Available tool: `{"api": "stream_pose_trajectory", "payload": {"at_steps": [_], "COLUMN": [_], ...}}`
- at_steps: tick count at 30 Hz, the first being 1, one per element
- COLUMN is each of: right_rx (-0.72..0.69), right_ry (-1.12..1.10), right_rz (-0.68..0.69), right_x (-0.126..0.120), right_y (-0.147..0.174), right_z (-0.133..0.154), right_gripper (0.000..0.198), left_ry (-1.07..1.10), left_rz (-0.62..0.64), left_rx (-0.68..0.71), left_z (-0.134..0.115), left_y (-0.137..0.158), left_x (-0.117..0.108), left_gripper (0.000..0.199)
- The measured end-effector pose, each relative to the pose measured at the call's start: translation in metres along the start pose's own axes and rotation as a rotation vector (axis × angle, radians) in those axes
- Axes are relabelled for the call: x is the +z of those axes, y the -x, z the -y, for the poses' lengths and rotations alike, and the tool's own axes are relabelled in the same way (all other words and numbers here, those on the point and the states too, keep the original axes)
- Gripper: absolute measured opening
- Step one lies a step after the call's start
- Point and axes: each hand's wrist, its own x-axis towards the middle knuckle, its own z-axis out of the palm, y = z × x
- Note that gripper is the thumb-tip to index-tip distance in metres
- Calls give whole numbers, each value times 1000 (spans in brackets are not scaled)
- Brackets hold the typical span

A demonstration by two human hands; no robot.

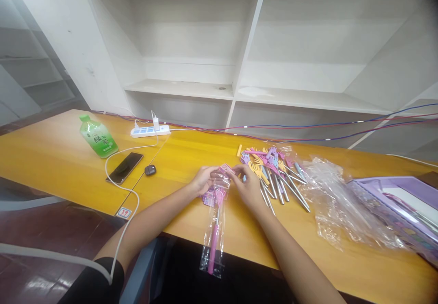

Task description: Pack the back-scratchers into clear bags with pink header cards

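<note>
A clear plastic bag (204, 260) hangs over the table's front edge with a pink back scratcher (214, 240) inside, its claw end up. My left hand (203, 181) grips the bag's top edge from the left. At the bag's mouth is a small pink printed card (226, 169), pinched by the fingers of my right hand (248, 188). How far the card sits inside the bag I cannot tell. Under my left hand, more pink printed cards (208, 198) lie on the table. Close beyond my right hand is a pile of colourful back scratchers (273, 167) with metal rods.
Crumpled clear bags (338, 203) lie at the right, beside a purple box (407, 203). To the left are a green tea bottle (99, 137), a phone (125, 168), a small black object (150, 170) and a power strip (150, 131). A white cable (135, 194) crosses my left arm.
</note>
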Motion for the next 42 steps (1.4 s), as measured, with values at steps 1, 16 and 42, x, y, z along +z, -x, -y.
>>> {"api": "stream_pose_trajectory", "payload": {"at_steps": [1,16,42], "right_rx": [5,-123,95], "right_ry": [1,85,-129], "right_rz": [-22,184,-29], "right_x": [1,-7,-5], "right_y": [0,-3,-4], "right_z": [1,-8,1], "right_gripper": [30,25,30], "left_ry": [8,33,-22], "left_rz": [7,-27,37], "left_rx": [-7,0,39], "left_z": [0,1,8], "left_y": [0,-8,-2], "left_x": [-1,-8,0], "left_gripper": [20,18,25]}}
